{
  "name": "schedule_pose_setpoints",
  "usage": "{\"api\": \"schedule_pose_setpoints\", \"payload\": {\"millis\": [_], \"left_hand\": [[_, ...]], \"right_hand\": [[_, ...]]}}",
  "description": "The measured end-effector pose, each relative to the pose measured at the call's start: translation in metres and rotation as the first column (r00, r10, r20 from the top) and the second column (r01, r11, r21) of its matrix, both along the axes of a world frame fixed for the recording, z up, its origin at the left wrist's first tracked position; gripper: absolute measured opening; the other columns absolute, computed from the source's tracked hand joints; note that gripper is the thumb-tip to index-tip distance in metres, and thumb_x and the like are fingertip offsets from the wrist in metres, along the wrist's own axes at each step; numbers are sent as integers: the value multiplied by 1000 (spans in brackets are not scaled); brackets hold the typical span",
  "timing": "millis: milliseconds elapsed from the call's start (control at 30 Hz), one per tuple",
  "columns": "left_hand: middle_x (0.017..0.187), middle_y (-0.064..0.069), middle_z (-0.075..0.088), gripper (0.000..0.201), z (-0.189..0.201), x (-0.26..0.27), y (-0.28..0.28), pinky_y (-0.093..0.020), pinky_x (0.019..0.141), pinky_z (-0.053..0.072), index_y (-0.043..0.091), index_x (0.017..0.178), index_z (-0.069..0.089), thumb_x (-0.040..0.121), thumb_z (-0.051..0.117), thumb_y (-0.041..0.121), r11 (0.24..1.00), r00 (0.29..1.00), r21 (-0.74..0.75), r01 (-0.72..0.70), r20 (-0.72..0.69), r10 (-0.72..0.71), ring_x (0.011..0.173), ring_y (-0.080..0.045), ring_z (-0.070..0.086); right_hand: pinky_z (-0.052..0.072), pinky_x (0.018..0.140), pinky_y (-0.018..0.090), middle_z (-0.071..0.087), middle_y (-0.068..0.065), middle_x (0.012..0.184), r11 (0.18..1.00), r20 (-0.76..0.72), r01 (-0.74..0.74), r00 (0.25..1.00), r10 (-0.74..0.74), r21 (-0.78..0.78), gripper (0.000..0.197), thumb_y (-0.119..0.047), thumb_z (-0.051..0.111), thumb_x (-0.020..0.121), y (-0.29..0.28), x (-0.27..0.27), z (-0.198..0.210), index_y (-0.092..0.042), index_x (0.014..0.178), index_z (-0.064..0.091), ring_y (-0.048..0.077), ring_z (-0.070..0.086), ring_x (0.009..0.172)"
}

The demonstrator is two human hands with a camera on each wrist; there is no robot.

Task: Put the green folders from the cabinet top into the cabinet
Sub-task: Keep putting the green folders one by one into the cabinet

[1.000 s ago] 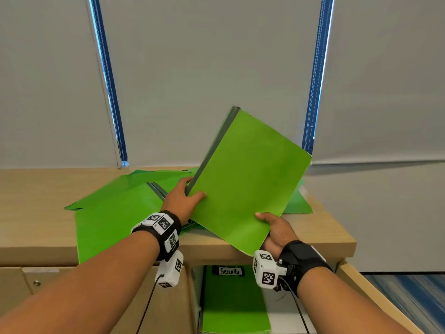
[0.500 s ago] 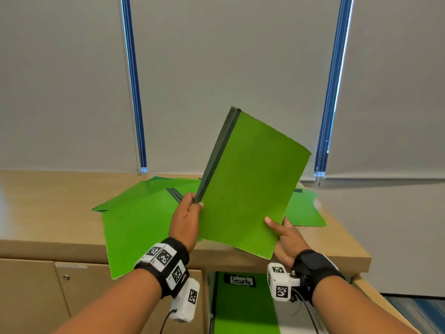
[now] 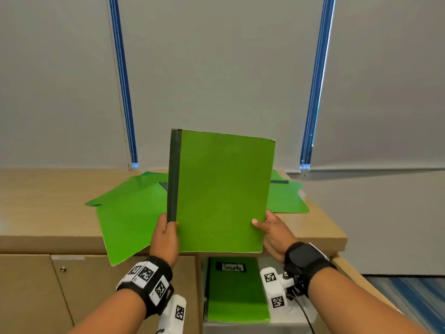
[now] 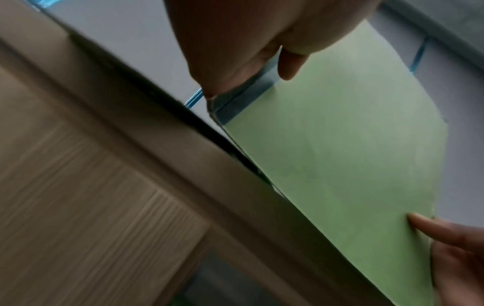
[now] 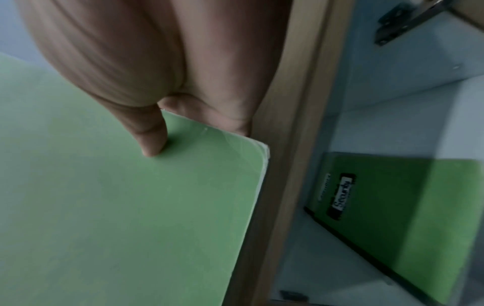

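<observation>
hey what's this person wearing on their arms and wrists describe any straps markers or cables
Both forearms are bare, with no sleeves. The left wrist wears a black band carrying white square tags printed with black-and-white coded patterns; a white camera block with another tag hangs below it. The right wrist wears a plain black strap, with a white tagged camera block and a thin black cable trailing down.
</observation>
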State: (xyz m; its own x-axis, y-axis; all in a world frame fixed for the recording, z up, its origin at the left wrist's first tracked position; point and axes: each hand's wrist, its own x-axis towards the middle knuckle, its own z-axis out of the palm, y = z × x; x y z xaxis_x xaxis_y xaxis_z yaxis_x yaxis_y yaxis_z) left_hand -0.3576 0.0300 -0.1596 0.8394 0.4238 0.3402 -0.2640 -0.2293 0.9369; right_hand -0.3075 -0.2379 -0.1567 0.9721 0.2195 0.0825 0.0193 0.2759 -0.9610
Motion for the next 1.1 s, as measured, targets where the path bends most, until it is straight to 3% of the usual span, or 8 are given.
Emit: {"api": "schedule_pose_setpoints", "payload": {"millis": [100,300,433,533,600,700,833,1100], "left_hand": [[139,1,45,50,-34,-19,-11,-35,114,26,6,142,40,97,44,25,996,992,-79,-32,-121,22,133,-20,39],[136,-12,53,59,-128,-51,-30,-51,110,35,9,134,46,86,38,43,999,943,-22,28,-331,-34,128,-32,47],[141,-12,47,62,-180,-67,-43,-47,113,31,1,134,44,90,37,45,995,882,8,98,-464,-83,131,-31,43],[102,6,48,17,-200,-82,-55,-23,90,31,27,93,48,102,35,19,989,845,78,128,-530,-67,106,-14,42],[82,5,45,26,-226,-81,-57,-24,78,28,28,81,38,102,34,12,977,826,145,153,-562,-46,93,-13,41],[85,-20,56,17,-258,-74,-61,-35,73,40,2,93,44,101,35,13,970,803,174,167,-595,-32,80,-27,54],[75,-17,52,17,-286,-55,-74,-35,65,37,3,89,40,101,35,14,956,779,229,181,-627,3,70,-27,52],[101,-20,62,20,-322,-3,-94,-41,83,51,2,115,43,98,41,13,944,745,195,266,-663,-72,92,-34,62]], "right_hand": [[34,111,53,58,9,135,998,-75,-39,997,35,-52,51,-5,59,88,-9,-21,-25,-14,137,46,27,52,128],[38,109,51,59,13,133,992,-233,-37,973,8,-121,47,7,46,93,-33,-50,-103,-12,135,48,30,55,124],[44,102,49,62,13,127,985,-335,-19,941,-41,-174,45,8,45,93,-44,-60,-158,-9,134,48,30,58,118],[43,104,52,63,13,127,978,-412,-21,909,-67,-205,45,8,46,93,-52,-62,-200,-9,135,47,31,58,118],[42,104,54,63,14,126,977,-459,-20,885,-83,-215,44,9,45,93,-55,-62,-227,-10,133,49,33,59,117],[44,102,55,64,14,121,976,-516,-20,851,-96,-215,42,11,43,94,-59,-61,-261,-13,128,50,34,60,113],[44,101,53,63,14,121,971,-547,-25,830,-113,-238,40,10,42,94,-70,-46,-293,-16,124,51,35,59,114],[45,99,59,62,21,124,885,-457,22,850,-261,-464,37,10,51,89,-92,9,-338,-13,118,53,38,61,111]]}}
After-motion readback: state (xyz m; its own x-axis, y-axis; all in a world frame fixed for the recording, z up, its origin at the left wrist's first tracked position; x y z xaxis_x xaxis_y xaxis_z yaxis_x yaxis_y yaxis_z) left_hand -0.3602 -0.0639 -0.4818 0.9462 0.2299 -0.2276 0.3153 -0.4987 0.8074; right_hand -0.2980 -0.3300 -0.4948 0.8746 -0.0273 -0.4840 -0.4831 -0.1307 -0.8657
